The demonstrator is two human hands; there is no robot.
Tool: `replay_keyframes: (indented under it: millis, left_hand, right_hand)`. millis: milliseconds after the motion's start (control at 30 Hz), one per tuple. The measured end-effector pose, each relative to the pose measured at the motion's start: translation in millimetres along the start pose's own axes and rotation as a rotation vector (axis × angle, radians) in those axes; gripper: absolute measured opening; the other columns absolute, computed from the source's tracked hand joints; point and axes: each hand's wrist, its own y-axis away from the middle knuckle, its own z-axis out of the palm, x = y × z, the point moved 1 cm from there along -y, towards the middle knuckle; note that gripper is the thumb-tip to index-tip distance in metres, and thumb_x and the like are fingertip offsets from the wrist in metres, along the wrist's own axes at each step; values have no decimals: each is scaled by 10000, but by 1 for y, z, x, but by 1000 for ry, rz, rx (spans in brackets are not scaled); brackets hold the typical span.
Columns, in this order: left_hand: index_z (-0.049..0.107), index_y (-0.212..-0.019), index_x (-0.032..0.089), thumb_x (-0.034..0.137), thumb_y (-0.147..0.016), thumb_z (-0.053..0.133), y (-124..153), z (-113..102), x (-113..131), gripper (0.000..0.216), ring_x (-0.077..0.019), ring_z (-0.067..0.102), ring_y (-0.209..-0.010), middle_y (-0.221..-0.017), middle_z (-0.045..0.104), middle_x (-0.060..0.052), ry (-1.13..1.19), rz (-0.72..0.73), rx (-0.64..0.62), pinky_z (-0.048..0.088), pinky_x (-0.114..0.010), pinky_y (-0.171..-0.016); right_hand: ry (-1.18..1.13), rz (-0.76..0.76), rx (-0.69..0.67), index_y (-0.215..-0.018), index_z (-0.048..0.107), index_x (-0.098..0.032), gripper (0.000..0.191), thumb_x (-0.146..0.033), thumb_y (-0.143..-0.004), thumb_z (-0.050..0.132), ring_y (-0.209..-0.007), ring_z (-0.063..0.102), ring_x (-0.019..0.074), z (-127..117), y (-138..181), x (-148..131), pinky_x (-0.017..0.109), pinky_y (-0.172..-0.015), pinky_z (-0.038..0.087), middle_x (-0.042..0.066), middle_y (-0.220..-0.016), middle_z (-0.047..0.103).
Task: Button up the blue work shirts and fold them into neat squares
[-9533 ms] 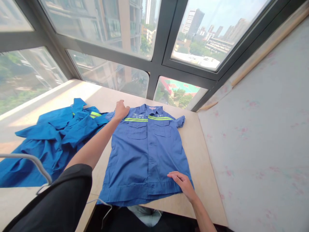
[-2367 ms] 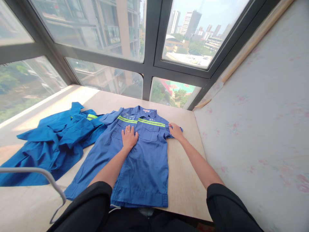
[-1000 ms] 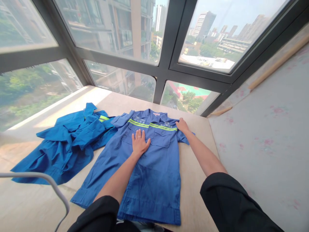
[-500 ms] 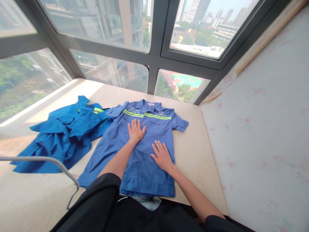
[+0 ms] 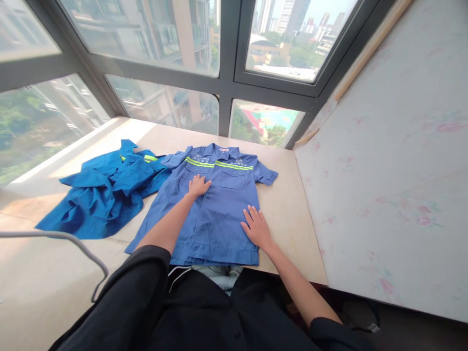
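Note:
A blue short-sleeved work shirt (image 5: 226, 209) lies spread front side up, collar toward the window, with a yellow-green reflective stripe across its chest. My left hand (image 5: 198, 185) rests on it just below the chest pocket at left, fingers partly curled and pointing away from me. Flat near the shirt's right side edge lies my right hand (image 5: 257, 227), its fingers spread. Neither hand grasps the cloth visibly. A second, brighter blue work garment (image 5: 109, 190) lies crumpled to the left, touching the shirt's left sleeve.
The pale wooden surface (image 5: 288, 219) ends at a wall with flowered paper (image 5: 376, 161) on the right. Dark window frames (image 5: 226, 80) stand behind it. A grey bent tube or cable (image 5: 73, 240) crosses the left foreground.
My right hand has slid right to the shirt's side edge. My left hand's fingers look more bent. The shirt's lower front looks smoother, and the camera view has shifted.

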Motion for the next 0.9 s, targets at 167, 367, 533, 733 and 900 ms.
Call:
replay_keyframes:
  millis: [167,367,533,733,900]
  left_hand:
    - [555,-1328,143,471,-866,476,46,25,28,572,-359,318,-1440,-1533,394,-184,44,-76,44,295,-544,-1133]
    - [467,-1409,123,394,-881,477,111,50,55,593,-311,345,-1435,-1512,433,-170,110,-38,118,344,-465,-1127]
    - [424,-1438,108,351,-899,446,169,58,51,592,-317,257,-1474,-1535,392,-182,75,-24,227,283,-512,-1161]
    - [399,-1475,121,466,-940,397,220,74,20,636,-363,191,-1487,-1580,299,-187,-157,-10,196,141,-637,-1168]
    - [376,-1505,179,535,-958,341,218,74,1,654,-311,201,-1493,-1597,277,-131,-214,76,259,55,-572,-1206]
  right_hand:
    - [-8,6,1,-1479,423,-153,565,-442,-996,381,-1472,268,282,3,-8,7,488,-1185,213,151,-1570,339]
    - [26,88,-45,-1485,403,-142,573,-440,-997,357,-1469,272,278,-2,-29,34,484,-1177,212,153,-1577,324]
    - [51,172,-100,-1489,375,-105,570,-397,-1000,348,-1470,262,292,-11,-40,52,519,-1166,218,165,-1583,305]
    - [104,216,-94,-1441,420,-40,541,-320,-981,370,-1429,322,356,-14,-35,46,585,-1140,214,254,-1532,357]
    - [90,208,-91,-1394,446,52,604,-346,-940,447,-1417,321,410,-3,-37,30,549,-1134,248,326,-1498,360]
